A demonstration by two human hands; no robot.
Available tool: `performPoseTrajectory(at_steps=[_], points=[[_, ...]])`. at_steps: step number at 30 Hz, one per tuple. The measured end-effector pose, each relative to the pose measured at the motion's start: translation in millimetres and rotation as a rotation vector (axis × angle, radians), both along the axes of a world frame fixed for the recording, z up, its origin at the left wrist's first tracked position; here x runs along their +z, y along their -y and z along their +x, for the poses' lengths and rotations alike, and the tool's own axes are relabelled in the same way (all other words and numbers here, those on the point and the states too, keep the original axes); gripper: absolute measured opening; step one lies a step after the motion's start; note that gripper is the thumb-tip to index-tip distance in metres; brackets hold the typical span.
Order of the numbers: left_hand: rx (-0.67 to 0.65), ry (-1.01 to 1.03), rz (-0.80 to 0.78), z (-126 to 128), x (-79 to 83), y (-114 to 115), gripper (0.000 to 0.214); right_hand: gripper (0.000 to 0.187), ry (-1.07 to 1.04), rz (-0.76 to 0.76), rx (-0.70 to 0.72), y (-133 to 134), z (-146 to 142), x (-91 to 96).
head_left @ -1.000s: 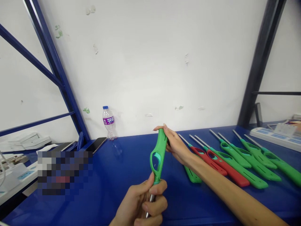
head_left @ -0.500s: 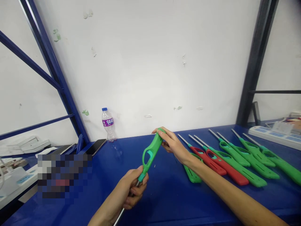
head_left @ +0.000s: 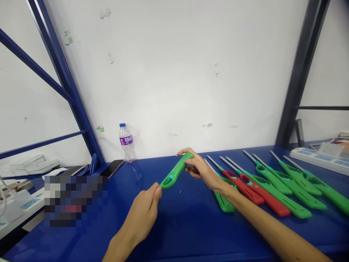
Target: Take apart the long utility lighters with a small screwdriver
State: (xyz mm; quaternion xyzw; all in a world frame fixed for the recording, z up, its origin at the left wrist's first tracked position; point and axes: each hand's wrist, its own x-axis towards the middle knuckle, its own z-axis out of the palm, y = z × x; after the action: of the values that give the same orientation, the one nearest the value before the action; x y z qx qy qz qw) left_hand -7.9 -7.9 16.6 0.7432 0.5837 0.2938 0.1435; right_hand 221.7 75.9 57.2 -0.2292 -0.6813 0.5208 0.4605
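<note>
A green long-necked gas lighter (head_left: pixel 177 171) is held tilted above the blue table, its handle end up and to the right. My left hand (head_left: pixel 145 209) is closed around the neck end, just below the trigger loop, and hides the metal tube. At the upper end my right hand (head_left: pixel 197 165) grips the butt of the handle between thumb and fingers. To the right, beyond my right forearm, several more lighters lie side by side on the table, among them a red lighter (head_left: pixel 275 200) and a green lighter (head_left: pixel 301 187).
Against the white wall stands a clear bottle (head_left: pixel 127 147) with a blue cap. A phone (head_left: pixel 114 167) lies left of it on the blue table (head_left: pixel 191 225). Power strips (head_left: pixel 321 156) and papers sit near both sides. Blue and dark frame posts (head_left: pixel 293 80) rise at either side.
The held lighter has been turned about its length and tilted flatter. My left hand has rolled over, its back now upward, covering the metal tube. My right hand still grips the handle end.
</note>
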Motion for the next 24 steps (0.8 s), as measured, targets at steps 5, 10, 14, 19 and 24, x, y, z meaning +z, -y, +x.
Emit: performPoseTrajectory(at_steps=[5,10,14,19,24], points=[[-0.016,-0.017,0.009,-2.1,-1.4,0.1,0.049,0.034,0.004,0.047,0.033,1.6,1.6,0.6],[-0.016,-0.018,0.018,-2.4,3.2,1.1,0.050,0.033,0.028,0.089,0.008,3.7,0.5,0.9],[-0.008,0.024,0.011,-2.2,4.1,2.3,0.050,0.031,0.073,0.105,-0.028,5.2,0.1,2.6],[-0.007,0.051,-0.005,-1.9,1.2,0.3,0.043,0.025,0.114,0.134,-0.079,2.5,-1.5,-0.5],[0.034,0.024,0.004,-2.4,-1.1,-3.2,0.026,0.020,0.120,0.165,-0.102,-2.5,-3.4,-6.4]])
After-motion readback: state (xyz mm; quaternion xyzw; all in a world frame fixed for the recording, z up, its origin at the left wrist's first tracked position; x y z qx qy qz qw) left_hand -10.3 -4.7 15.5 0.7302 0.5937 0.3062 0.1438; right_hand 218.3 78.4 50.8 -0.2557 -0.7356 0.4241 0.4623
